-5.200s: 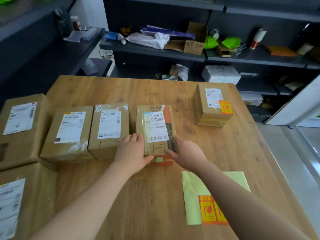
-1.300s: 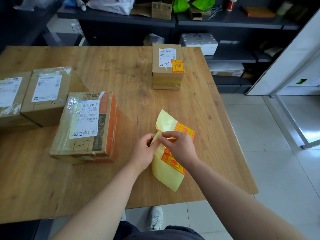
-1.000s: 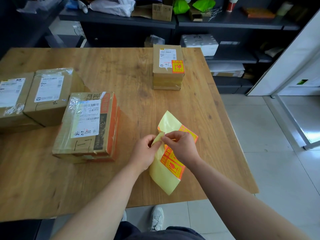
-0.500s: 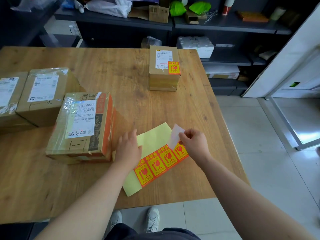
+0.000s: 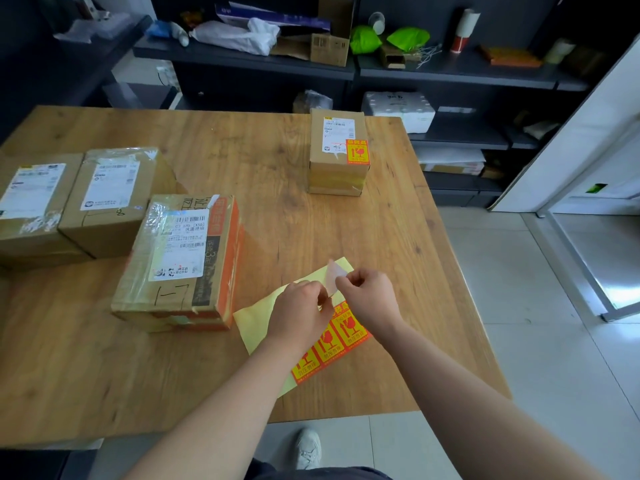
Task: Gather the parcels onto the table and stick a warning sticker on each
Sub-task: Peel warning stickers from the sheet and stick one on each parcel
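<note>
A yellow backing sheet [image 5: 258, 315] with orange warning stickers [image 5: 332, 344] lies flat near the table's front edge. My right hand [image 5: 370, 301] pinches a peeled sticker [image 5: 335, 277] by its corner, pale back side up, just above the sheet. My left hand [image 5: 299, 315] rests on the sheet, its fingertips touching the same sticker. A taped parcel with an orange side [image 5: 180, 261] stands just left of the sheet. Another parcel [image 5: 337, 150] at the far right carries a warning sticker. Two more parcels [image 5: 110, 199] [image 5: 31, 202] sit at the left.
The wooden table [image 5: 277, 202] ends close to my body and at the right, with tiled floor beyond. Dark shelves [image 5: 450, 71] with boxes, bags and a tape roll stand behind the table. My shoe [image 5: 308, 448] shows below the front edge.
The sheet, held up in both hands a second ago, now lies flat. My right hand has peeled one sticker off it, and my left hand has moved up to touch that sticker.
</note>
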`<action>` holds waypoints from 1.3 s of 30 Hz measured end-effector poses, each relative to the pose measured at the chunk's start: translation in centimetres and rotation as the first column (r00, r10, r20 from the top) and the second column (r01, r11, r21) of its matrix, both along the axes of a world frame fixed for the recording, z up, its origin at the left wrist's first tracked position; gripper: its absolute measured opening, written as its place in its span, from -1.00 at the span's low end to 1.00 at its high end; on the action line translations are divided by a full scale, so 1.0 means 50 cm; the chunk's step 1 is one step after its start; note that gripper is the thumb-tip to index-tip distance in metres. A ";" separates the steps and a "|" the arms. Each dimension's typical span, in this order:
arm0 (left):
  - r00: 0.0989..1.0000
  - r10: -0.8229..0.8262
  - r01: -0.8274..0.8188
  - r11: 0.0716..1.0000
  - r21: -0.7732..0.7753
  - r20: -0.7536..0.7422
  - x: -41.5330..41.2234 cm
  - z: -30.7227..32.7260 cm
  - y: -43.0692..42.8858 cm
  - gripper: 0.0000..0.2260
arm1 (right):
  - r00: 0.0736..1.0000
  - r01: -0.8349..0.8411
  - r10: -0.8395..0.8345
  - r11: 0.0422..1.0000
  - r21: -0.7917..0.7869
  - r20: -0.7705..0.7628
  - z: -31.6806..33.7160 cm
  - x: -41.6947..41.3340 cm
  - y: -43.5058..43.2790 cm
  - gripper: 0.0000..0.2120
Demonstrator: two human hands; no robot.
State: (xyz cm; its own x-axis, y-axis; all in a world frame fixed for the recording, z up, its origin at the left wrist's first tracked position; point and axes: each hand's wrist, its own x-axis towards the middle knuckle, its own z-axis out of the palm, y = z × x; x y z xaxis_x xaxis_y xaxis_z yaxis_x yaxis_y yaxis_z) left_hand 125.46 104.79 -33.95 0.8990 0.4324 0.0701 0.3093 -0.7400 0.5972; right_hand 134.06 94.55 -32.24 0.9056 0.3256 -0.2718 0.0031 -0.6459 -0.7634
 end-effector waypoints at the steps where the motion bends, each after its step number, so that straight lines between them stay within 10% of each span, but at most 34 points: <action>1: 1.000 0.017 -0.017 1.000 -0.025 -0.004 -0.002 0.000 0.005 -0.88 | 1.000 -0.024 0.024 1.000 0.000 -0.004 0.001 -0.004 0.002 -0.79; 6: 0.988 0.100 -0.110 0.990 -0.085 -0.121 -0.009 0.006 0.027 -0.88 | 0.998 -0.027 0.030 0.999 0.047 -0.058 0.012 -0.020 0.002 -0.49; 18: 0.994 0.105 -0.061 0.691 -0.720 0.016 -0.070 0.031 0.085 -0.86 | 0.969 -0.169 0.189 0.977 0.133 -0.160 0.026 -0.053 0.061 -0.69; 30: 0.979 0.189 -0.081 0.718 -0.691 0.082 -0.127 0.091 0.186 -0.90 | 0.981 -0.009 0.069 0.950 0.313 -0.183 0.062 -0.104 0.132 -0.80; 39: 0.977 0.210 -0.187 0.930 -0.316 0.040 -0.191 0.128 0.325 -0.81 | 0.998 -0.067 0.062 0.984 0.168 0.033 0.095 -0.164 0.252 -0.78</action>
